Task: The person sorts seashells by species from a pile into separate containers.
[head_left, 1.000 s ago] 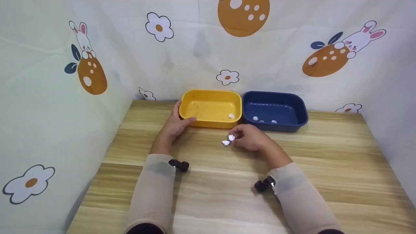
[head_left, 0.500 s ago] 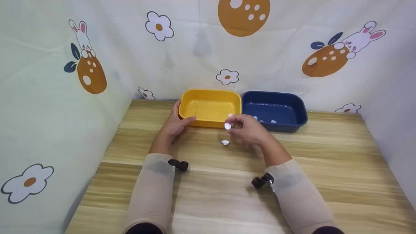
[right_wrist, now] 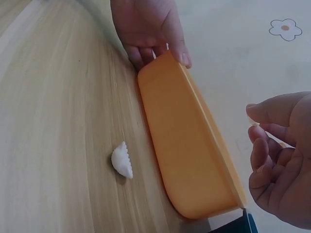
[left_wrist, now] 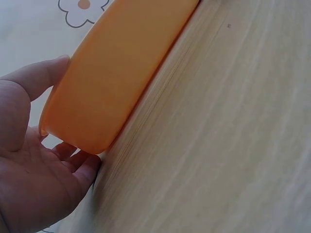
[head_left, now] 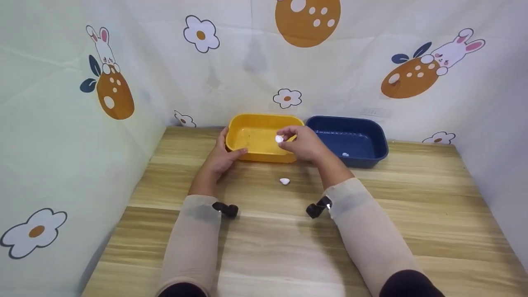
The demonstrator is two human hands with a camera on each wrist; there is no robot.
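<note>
My right hand (head_left: 303, 143) pinches a small white seashell (head_left: 279, 139) between thumb and fingertips above the yellow plastic box (head_left: 264, 157). In the right wrist view that shell is mostly hidden by the thumb. My left hand (head_left: 221, 156) holds the box's left end, thumb on the rim and fingers round the outer corner, as the left wrist view shows. On the wooden table in front of the box lies another white seashell (head_left: 284, 181), whose ridged, scalloped edge shows in the right wrist view. My right hand covers the right part of the yellow box's inside.
A dark blue box (head_left: 373, 161) stands against the yellow box's right side, a small white piece (head_left: 345, 154) visible inside it. Behind both boxes hangs a printed cloth (head_left: 243, 62). The wooden table (head_left: 264, 243) stretches out in front. Each wrist carries a small black camera.
My right hand has lifted the seashell from the table and moved it up and left over the yellow box. The left hand keeps its hold on the box's end.
</note>
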